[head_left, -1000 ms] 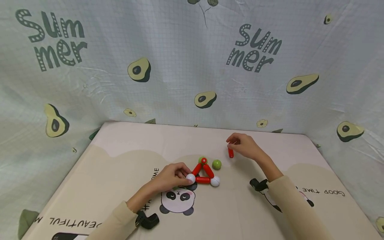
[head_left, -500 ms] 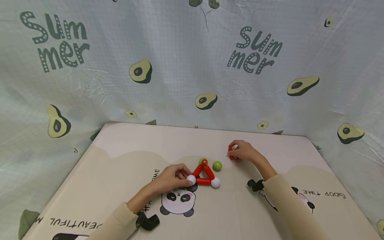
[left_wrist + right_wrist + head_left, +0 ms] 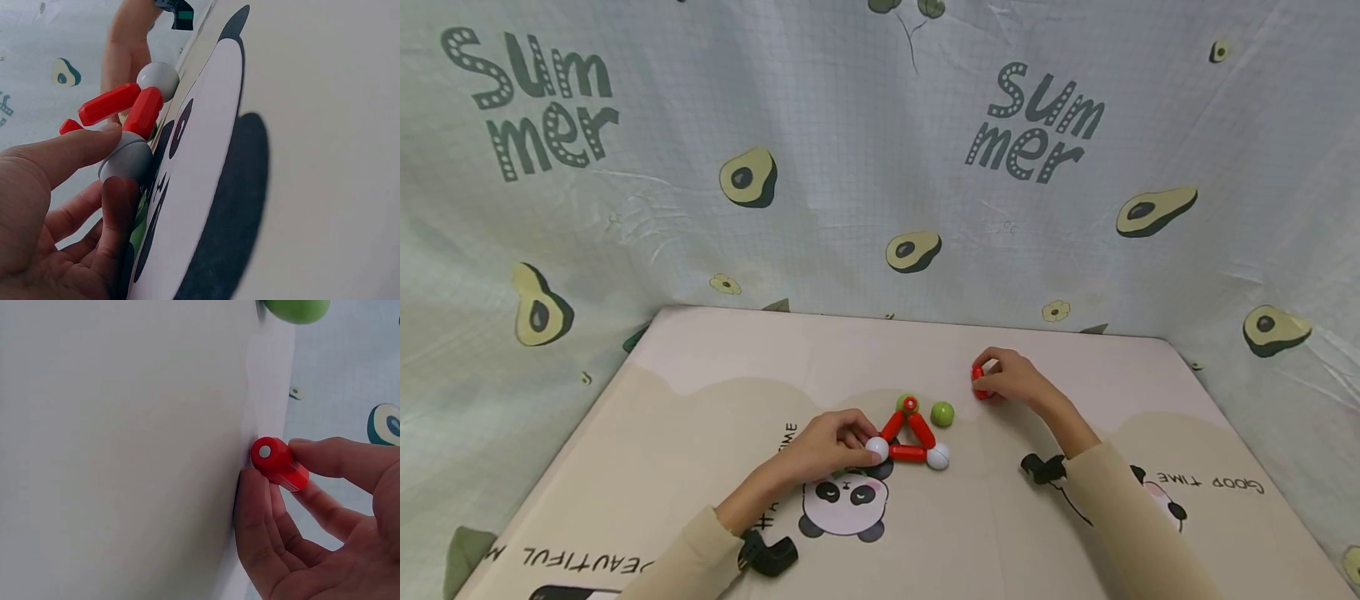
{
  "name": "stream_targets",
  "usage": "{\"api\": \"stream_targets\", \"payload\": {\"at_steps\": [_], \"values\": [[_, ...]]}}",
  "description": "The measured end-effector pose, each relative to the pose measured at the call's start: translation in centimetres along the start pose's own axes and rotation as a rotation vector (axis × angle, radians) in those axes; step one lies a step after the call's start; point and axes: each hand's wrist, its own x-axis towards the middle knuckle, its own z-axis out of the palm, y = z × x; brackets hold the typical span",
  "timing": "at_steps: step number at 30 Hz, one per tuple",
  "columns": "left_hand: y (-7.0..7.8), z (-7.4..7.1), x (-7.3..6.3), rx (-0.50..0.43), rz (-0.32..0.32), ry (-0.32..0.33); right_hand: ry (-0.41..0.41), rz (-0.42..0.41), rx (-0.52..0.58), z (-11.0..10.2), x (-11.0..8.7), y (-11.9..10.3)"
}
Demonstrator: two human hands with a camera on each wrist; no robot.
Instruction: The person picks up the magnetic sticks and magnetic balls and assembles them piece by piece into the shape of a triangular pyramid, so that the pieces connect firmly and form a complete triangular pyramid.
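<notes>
My left hand (image 3: 823,442) pinches a white ball (image 3: 127,161) between thumb and finger. That ball is one corner of a flat triangle of red rods (image 3: 908,453). A second white ball (image 3: 937,456) forms the right corner, and a green ball (image 3: 902,400) sits at the far corner. Over this green ball, the round end of another red rod (image 3: 911,405) faces the head camera. To the right and farther back, my right hand (image 3: 1011,377) pinches a loose red rod (image 3: 279,464) at the table surface. Its pale round end shows in the right wrist view.
A loose green ball (image 3: 942,413) lies between the triangle and my right hand. The table cover (image 3: 1000,517) carries printed pandas and lettering. A patterned curtain (image 3: 835,167) hangs behind the table. A dark object (image 3: 568,592) shows at the lower left edge.
My right hand has come down toward the table with the red rod, which it earlier held by the upper end. The left hand and the triangle have stayed in place.
</notes>
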Motion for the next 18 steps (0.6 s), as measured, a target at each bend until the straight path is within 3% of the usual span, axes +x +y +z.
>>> {"api": "stream_targets", "payload": {"at_steps": [18], "values": [[0.2,0.1,-0.1,0.002,-0.01,0.009,0.032,-0.071,0.081,0.0,-2.4,-1.1]]}}
